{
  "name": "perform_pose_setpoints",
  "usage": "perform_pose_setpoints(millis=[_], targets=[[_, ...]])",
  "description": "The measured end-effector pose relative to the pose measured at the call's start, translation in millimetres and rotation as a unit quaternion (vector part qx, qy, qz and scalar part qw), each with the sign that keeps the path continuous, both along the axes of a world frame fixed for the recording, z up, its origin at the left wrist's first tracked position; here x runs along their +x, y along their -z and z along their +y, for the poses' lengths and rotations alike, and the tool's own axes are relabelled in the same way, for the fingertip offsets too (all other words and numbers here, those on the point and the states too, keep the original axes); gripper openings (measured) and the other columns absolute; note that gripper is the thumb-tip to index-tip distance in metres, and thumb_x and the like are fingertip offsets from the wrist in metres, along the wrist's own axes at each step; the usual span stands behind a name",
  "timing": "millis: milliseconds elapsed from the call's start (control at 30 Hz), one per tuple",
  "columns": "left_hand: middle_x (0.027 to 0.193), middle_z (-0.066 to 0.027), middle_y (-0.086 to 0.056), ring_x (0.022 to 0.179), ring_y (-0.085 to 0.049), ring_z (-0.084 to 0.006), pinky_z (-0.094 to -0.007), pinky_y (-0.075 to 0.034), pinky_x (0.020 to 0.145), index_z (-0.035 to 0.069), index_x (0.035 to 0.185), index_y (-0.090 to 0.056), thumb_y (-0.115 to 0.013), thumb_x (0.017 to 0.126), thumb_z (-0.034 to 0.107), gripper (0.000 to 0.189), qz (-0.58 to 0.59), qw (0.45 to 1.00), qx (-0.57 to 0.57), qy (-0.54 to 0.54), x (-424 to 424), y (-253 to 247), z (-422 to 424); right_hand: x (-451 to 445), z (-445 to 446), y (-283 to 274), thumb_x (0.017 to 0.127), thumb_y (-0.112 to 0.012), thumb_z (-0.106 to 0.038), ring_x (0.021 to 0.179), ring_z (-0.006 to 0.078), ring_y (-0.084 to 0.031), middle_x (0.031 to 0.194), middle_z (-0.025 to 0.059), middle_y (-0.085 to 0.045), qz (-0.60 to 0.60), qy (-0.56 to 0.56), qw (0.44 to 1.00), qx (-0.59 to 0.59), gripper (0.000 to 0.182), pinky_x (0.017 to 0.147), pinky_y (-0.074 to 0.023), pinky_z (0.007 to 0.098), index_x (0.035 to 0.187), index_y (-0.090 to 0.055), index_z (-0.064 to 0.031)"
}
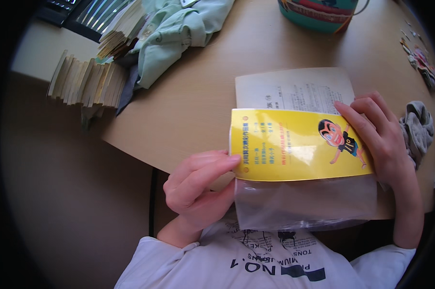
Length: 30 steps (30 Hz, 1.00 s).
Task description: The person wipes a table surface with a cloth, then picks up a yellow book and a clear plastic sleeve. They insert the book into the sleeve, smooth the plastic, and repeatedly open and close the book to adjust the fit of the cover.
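Observation:
A glossy yellow cover flap [275,144] bears printed writing and a cartoon figure. From its near edge hangs a clear plastic sleeve [304,204], loose towards my shirt. My left hand [203,180] pinches the left edge, index finger on top and thumb tip hidden behind. At the right end, my right hand [378,133] grips flap and plastic with the fingers over the far corner; its thumb is out of sight. Behind the flap, a printed book page [293,88] shows beyond the far edge. How page and flap are joined is hidden.
Books [87,83] stand in a row at the table's left edge, beside more books [122,29] and a pale green garment [181,39]. A teal decorated bucket [316,16] stands at the back. On the right lie a grey cloth [417,130] and small colourful items [421,63].

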<state>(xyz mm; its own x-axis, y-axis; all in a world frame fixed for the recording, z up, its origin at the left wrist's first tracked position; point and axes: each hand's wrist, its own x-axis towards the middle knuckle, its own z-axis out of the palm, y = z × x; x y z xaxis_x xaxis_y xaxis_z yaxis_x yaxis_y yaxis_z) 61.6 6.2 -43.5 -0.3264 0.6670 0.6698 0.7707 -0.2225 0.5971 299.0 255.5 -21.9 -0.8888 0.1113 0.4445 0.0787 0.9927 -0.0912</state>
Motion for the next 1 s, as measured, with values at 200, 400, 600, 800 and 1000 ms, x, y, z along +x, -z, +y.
perform_pose_setpoints(millis=[200, 400, 600, 800, 1000], targets=[[0.094, -0.0073, -0.077, 0.084, -0.075, -0.0218, -0.0348, -0.067, 0.079, 0.003, 0.11, -0.085, -0.084, 0.074, -0.009, 0.038, 0.144, 0.989, 0.018, -0.009, -7.6, -8.4, 4.2, -5.6, -5.4, -2.8, 0.077, -0.075, -0.013, 0.092, 0.0335, -0.067, 0.101, 0.0171, -0.067, 0.009, -0.018, 0.998, 0.061, 0.057, 0.075, -0.059, 0.0428, 0.128, -0.071, 0.0112], [0.092, -0.0074, -0.077, 0.084, -0.076, -0.0242, -0.0399, -0.068, 0.08, 0.003, 0.102, -0.084, -0.08, 0.089, 0.002, 0.014, 0.284, 0.958, -0.037, -0.003, 1.8, -9.2, -4.8, -2.2, -2.0, -8.4, 0.078, -0.075, -0.013, 0.096, 0.0331, -0.069, 0.105, 0.0156, -0.069, 0.0, -0.006, 0.997, 0.073, 0.056, 0.077, -0.0603, 0.0425, 0.129, -0.072, 0.0091], [0.103, -0.0193, -0.079, 0.095, -0.078, -0.0317, -0.0451, -0.064, 0.091, -0.006, 0.111, -0.08, -0.077, 0.091, -0.008, 0.021, 0.188, 0.981, -0.003, -0.044, -39.8, 5.3, -14.4, -4.7, -2.3, 4.7, 0.073, -0.091, -0.02, 0.096, 0.0325, -0.07, 0.109, 0.0142, -0.071, 0.033, -0.063, 0.992, -0.108, 0.067, 0.084, -0.0605, 0.0434, 0.133, -0.071, 0.0018], [0.112, -0.018, -0.078, 0.107, -0.075, -0.0284, -0.0365, -0.057, 0.098, -0.003, 0.123, -0.08, -0.085, 0.088, 0.014, 0.039, 0.011, 0.996, -0.083, -0.008, -85.0, -0.3, -6.4, -12.9, -19.9, 3.1, 0.079, -0.09, -0.026, 0.097, 0.0331, -0.07, 0.111, 0.0134, -0.071, 0.014, -0.12, 0.986, -0.112, 0.059, 0.086, -0.0597, 0.0446, 0.128, -0.072, 0.0012], [0.136, -0.015, -0.065, 0.12, -0.066, -0.0247, -0.035, -0.055, 0.101, -0.002, 0.148, -0.062, -0.084, 0.08, 0.029, 0.078, -0.291, 0.936, -0.178, 0.093, -82.4, -21.5, -21.6, -29.4, -15.0, -60.6, 0.08, -0.085, -0.017, 0.112, 0.0368, -0.069, 0.122, 0.0196, -0.071, -0.124, -0.141, 0.972, -0.141, 0.059, 0.093, -0.0572, 0.0485, 0.134, -0.071, 0.0025]])
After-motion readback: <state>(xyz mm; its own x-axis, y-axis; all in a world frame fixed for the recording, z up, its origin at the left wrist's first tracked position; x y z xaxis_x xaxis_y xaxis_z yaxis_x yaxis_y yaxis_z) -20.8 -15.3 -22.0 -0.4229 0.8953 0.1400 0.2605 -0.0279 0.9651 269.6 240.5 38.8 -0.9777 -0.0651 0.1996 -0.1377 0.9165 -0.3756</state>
